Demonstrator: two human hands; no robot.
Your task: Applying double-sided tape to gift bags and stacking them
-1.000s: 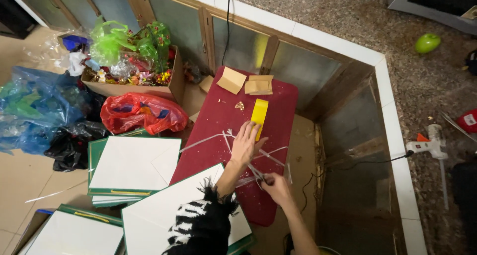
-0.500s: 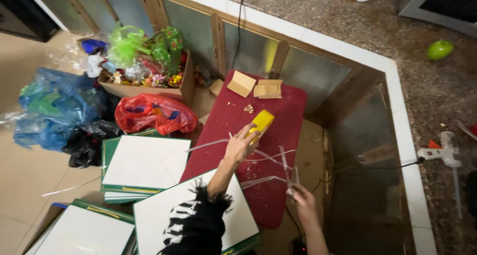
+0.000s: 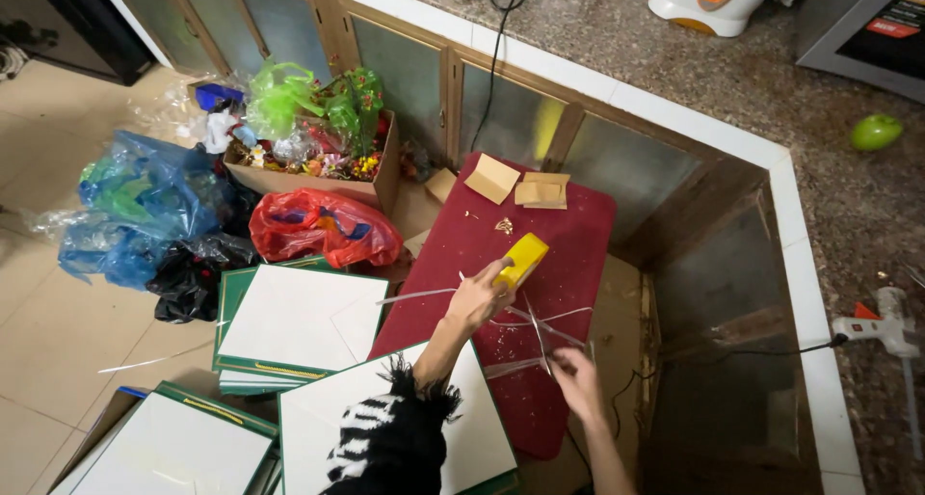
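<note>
My left hand (image 3: 477, 297), in a black-and-white fuzzy sleeve, grips the near end of a yellow block (image 3: 523, 256) over a dark red board (image 3: 578, 230) lying on the floor. Thin clear plastic strips (image 3: 554, 320) cross each other on the board just below that hand. My right hand (image 3: 578, 379) rests at the strips' near ends with its fingers on them; a firm grasp is not clear. Two small tan cardboard pieces (image 3: 493, 178) (image 3: 541, 190) lie at the board's far end.
White panels with green frames (image 3: 299, 317) are stacked to the left. Beyond them are a red plastic bag (image 3: 323, 227), blue bags (image 3: 135, 206) and a cardboard box of artificial flowers (image 3: 308, 143). A stone counter (image 3: 848, 215) wraps round, carrying a glue gun (image 3: 882, 329) and a green fruit (image 3: 875, 132).
My left hand has taken hold of the yellow block, which lay flat on the board before. My right hand has drawn back toward me, away from the left hand.
</note>
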